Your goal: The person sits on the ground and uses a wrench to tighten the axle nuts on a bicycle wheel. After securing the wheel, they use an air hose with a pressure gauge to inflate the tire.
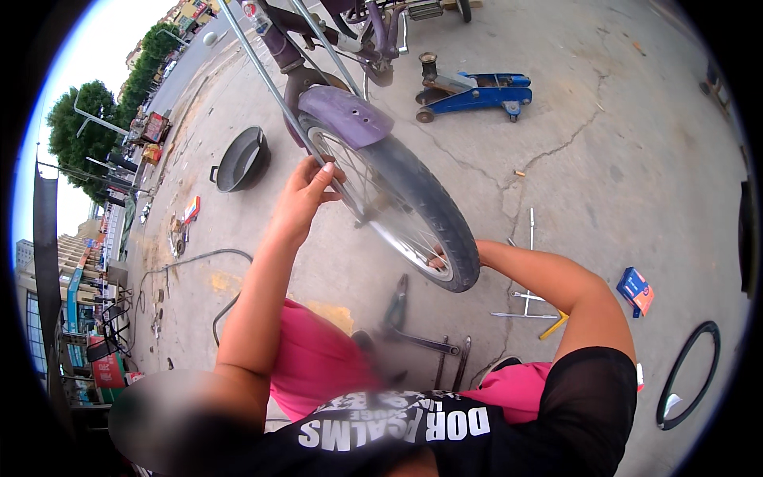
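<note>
The spoked front wheel of a purple cycle lies between the 2 hands, in front of the person. The left hand is beside the wheel's left side, near the lower end of a silver rod; its fingers are loosely bent and partly spread, the thumb lies apart, and I cannot tell whether it grips anything. The right hand is at the near, lower end of the wheel, mostly hidden behind the tread; fingertips show among the spokes, but how far it is closed, or whether it has hold of the rim, cannot be told.

The wheel's long axis runs diagonally from upper left, under the purple mudguard, to lower right, with its near end pointing toward the person's right knee. The spoked face turns left and the tread faces right.

Beyond the wheel, to the right, stands a blue floor jack; a black basin sits to the left. Dark pliers and 2 spanners lie on the concrete near the pink trousers.
</note>
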A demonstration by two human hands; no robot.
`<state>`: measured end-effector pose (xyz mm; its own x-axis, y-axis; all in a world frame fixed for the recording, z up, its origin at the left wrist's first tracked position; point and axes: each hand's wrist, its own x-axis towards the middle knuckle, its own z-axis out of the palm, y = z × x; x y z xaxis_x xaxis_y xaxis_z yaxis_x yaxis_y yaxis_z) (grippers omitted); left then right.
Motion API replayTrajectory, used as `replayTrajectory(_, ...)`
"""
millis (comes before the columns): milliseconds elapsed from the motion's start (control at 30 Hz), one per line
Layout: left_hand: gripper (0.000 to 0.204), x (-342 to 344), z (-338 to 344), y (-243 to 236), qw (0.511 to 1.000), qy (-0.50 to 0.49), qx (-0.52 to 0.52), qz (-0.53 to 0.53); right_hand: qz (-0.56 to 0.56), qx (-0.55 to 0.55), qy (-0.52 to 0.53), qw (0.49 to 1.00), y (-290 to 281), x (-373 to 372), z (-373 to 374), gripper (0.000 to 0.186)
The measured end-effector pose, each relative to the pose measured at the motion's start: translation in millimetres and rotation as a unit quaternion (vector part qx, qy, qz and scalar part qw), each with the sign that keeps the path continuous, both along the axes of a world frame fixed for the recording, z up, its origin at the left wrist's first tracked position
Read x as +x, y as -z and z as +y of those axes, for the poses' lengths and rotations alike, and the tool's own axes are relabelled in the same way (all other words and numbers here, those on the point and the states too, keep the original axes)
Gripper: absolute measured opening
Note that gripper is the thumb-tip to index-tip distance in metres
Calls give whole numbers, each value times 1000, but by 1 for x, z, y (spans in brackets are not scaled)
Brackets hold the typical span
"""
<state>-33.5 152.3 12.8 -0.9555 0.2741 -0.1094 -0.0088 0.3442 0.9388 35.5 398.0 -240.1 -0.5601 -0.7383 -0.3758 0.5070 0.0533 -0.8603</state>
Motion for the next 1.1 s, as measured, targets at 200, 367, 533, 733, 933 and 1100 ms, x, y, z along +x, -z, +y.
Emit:
replayTrajectory(200, 40, 0, -1, -2, 1000, -8, 8, -5, -48, -13, 1, 999, -5, -5, 4, 43)
replayTrajectory(367, 42, -2, 3, 2, 1000, -6, 6, 0, -91, -3, 0, 996, -4, -3, 14, 44)
replayTrajectory(533, 43, -1, 0, 3, 1000, -10, 3, 1, -136, -36, 37, 989, -2, 3, 13, 45)
replayTrajectory(733, 43, -2, 1, 1, 1000, -10, 3, 2, -79, -8, 33, 996, -21, 9, 14, 38)
replayTrajectory(933, 44, -1, 3, 1, 1000, -11, 1, 3, -103, -28, 42, 993, -11, 6, 12, 39)
replayTrajectory(1100, 44, -2, 1, 1, 1000, -12, -2, 1, -105, -49, 38, 993, -14, 7, 9, 38)
